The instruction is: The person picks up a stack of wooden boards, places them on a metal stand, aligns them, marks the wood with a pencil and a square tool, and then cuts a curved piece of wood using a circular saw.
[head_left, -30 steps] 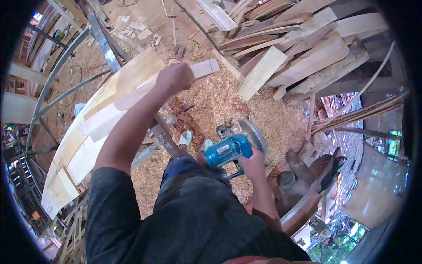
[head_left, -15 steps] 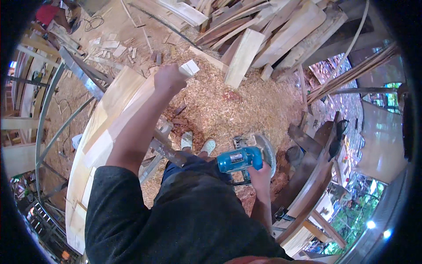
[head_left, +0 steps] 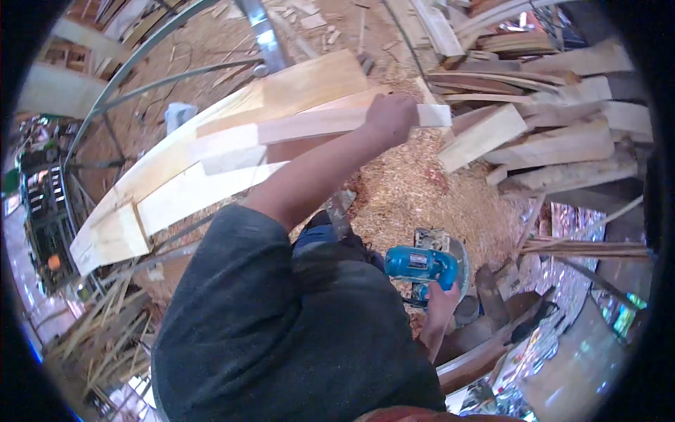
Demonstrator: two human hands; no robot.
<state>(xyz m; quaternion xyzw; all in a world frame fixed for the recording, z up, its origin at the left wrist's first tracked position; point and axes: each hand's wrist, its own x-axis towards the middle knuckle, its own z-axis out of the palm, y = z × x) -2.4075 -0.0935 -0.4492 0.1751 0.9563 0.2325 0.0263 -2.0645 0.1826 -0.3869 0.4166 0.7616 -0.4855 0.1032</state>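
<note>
My left hand [head_left: 394, 121] is closed around a long pale wooden board [head_left: 309, 128] close to its far end, and the board's light tip sticks out beyond my fist. That board lies alongside other pale planks [head_left: 316, 81] stretching off to the left. Low at my right side, my right hand [head_left: 443, 301] grips the rear handle of a blue circular saw [head_left: 415, 262]. The saw's round blade guard [head_left: 460, 264] faces away from my body. From this view I cannot tell whether the blade is turning.
Wood shavings [head_left: 401, 190] cover the ground ahead of me. A heap of boards and offcuts [head_left: 555, 144] lies at the far right. A curved metal frame [head_left: 112, 91] stands at the left, with a pile of thin sticks [head_left: 105, 344] below it. Dark timber [head_left: 485, 337] lies near the saw.
My view has turned left, so the scene has swung round to the right in the picture. My left hand still holds the board, and the saw remains in my right hand.
</note>
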